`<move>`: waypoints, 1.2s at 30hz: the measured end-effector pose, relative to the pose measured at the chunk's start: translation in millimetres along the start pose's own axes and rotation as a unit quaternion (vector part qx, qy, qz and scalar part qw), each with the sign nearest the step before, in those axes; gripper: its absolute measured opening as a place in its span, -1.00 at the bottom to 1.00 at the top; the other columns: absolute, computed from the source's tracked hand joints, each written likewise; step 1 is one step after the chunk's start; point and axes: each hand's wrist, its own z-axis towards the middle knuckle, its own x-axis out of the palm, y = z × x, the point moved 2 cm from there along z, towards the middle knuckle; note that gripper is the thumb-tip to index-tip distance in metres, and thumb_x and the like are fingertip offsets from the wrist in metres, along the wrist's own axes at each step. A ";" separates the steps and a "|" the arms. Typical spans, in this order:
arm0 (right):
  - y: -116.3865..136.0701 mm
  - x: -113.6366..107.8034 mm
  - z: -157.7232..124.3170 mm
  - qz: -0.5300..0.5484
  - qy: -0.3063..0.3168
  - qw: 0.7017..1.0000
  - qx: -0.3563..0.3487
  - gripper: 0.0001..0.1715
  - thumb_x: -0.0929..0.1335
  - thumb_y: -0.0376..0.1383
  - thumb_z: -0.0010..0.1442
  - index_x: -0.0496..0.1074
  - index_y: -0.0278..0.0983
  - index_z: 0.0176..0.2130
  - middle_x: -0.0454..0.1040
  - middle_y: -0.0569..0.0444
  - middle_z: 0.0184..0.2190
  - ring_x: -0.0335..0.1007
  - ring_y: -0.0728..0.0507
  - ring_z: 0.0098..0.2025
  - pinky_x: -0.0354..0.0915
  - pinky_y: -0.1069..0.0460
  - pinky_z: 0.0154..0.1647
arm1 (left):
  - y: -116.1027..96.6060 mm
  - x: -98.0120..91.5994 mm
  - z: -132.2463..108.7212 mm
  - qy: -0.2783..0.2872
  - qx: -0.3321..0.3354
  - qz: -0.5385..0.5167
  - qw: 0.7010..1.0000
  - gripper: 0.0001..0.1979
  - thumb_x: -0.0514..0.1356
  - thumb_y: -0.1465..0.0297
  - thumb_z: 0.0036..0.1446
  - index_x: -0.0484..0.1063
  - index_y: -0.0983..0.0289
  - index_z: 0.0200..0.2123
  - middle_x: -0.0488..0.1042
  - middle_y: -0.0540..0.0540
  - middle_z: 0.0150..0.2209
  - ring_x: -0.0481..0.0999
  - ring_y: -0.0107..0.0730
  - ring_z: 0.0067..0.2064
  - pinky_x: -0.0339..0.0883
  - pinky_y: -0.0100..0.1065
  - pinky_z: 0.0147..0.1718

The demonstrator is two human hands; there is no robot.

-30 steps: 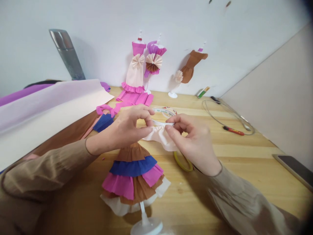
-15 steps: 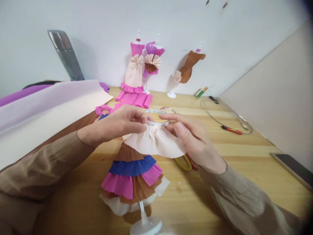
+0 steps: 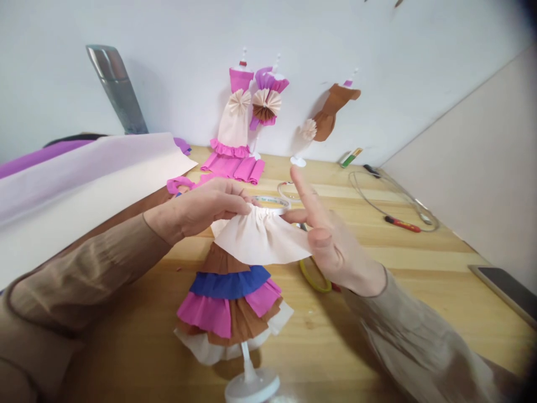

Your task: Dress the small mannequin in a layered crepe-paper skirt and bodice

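My left hand (image 3: 201,210) pinches the gathered top edge of a cream crepe paper ruffle (image 3: 266,240). The ruffle fans out below its pleats, in front of a small dress form's upper part, which it mostly hides. My right hand (image 3: 342,249) is at the ruffle's right end, index finger raised and thumb apart from the other fingers. Below hangs a tiered paper skirt (image 3: 232,285) in brown, blue, pink and cream, on a white stand (image 3: 251,385). Just behind the ruffle lies a tape roll (image 3: 272,202). Yellow-handled scissors (image 3: 314,277) are partly hidden by my right hand.
Dressed forms stand by the wall: one in pink and cream (image 3: 235,120), one purple (image 3: 266,103), one brown (image 3: 329,115). Paper sheets (image 3: 96,173) cover the left side. A cable (image 3: 356,196), a red-handled tool (image 3: 403,224) and a phone (image 3: 507,294) lie at right.
My right hand's index finger has lifted up from the ruffle's top edge, and its thumb has dropped lower. My left hand keeps its pinch. The view has shifted slightly.
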 end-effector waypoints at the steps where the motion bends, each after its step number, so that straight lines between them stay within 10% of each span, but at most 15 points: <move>1: -0.7 -1.4 1.0 -0.002 0.011 1.000 -0.018 0.11 0.00 0.36 0.20 -0.07 -0.28 0.42 0.46 0.10 -0.55 0.39 -0.18 -0.47 0.22 -0.05 -0.40 | -0.5 -0.6 -0.1 -0.006 -0.001 0.003 1.000 -0.86 0.31 0.46 -0.20 0.38 0.30 -0.63 0.41 0.02 -0.52 0.34 -0.49 -0.47 0.15 -0.41 -0.51; 6: -13.4 -22.3 9.1 -0.103 0.002 0.995 0.010 -0.31 0.14 0.00 0.33 0.16 -0.29 0.29 0.48 0.12 -0.56 0.40 -0.16 -0.48 0.19 -0.05 -0.36 | -8.9 -10.2 -0.9 -0.055 0.019 0.015 0.998 -0.83 0.29 0.48 -0.16 0.34 0.30 -0.65 0.35 0.02 -0.57 0.29 -0.50 -0.50 0.19 -0.37 -0.49; 10: -37.6 -24.8 0.1 -0.273 0.165 0.940 0.119 -0.65 0.33 -0.06 0.19 0.49 -0.25 -0.18 0.49 0.07 -0.55 0.34 -0.11 -0.54 0.07 0.00 -0.49 | -10.2 -17.6 -0.2 -0.076 0.046 0.014 0.996 -0.84 0.27 0.48 -0.16 0.33 0.30 -0.64 0.36 0.02 -0.56 0.34 -0.46 -0.46 0.23 -0.37 -0.44; 13: -56.5 -14.9 -17.3 -0.285 0.232 0.922 0.121 -0.57 0.39 -0.24 0.10 0.50 -0.23 -0.01 0.55 -0.05 -0.36 0.46 -0.20 -0.34 0.18 -0.01 -0.38 | -7.9 -17.9 0.1 -0.057 0.054 0.031 0.996 -0.87 0.27 0.44 -0.14 0.35 0.29 -0.60 0.34 0.01 -0.56 0.34 -0.45 -0.45 0.21 -0.38 -0.45; 21: -79.2 -7.8 -43.9 -0.252 0.209 0.934 0.143 -0.34 0.33 -0.33 0.10 0.31 -0.28 0.21 0.48 -0.01 -0.36 0.43 -0.17 -0.38 0.20 -0.02 -0.35 | -9.8 -6.7 -1.2 0.015 0.050 0.055 0.997 -0.88 0.27 0.41 -0.10 0.38 0.27 -0.56 0.37 0.01 -0.52 0.35 -0.41 -0.45 0.19 -0.34 -0.43; 31: -61.3 -3.1 -42.8 -0.298 0.162 0.928 0.152 -0.74 0.29 -0.35 0.16 0.49 -0.27 -0.15 0.42 0.09 -0.62 0.26 -0.08 -0.63 -0.01 0.04 -0.57 | -8.1 -3.3 -3.0 0.056 0.108 0.118 0.986 -0.95 0.22 0.48 0.00 0.42 0.24 -0.47 0.60 0.16 -0.24 0.51 -0.07 0.08 0.34 -0.09 -0.05; 36: -50.4 -17.1 -34.4 -0.262 -0.081 0.962 0.007 -0.57 0.26 -0.32 0.28 0.40 -0.27 0.12 0.57 -0.09 -0.20 0.49 -0.14 -0.40 0.34 -0.02 -0.42 | -11.4 2.7 -9.6 0.090 0.038 0.155 0.983 -0.90 0.27 0.43 0.01 0.39 0.28 -0.47 0.57 0.12 -0.23 0.50 -0.11 0.04 0.29 -0.16 0.03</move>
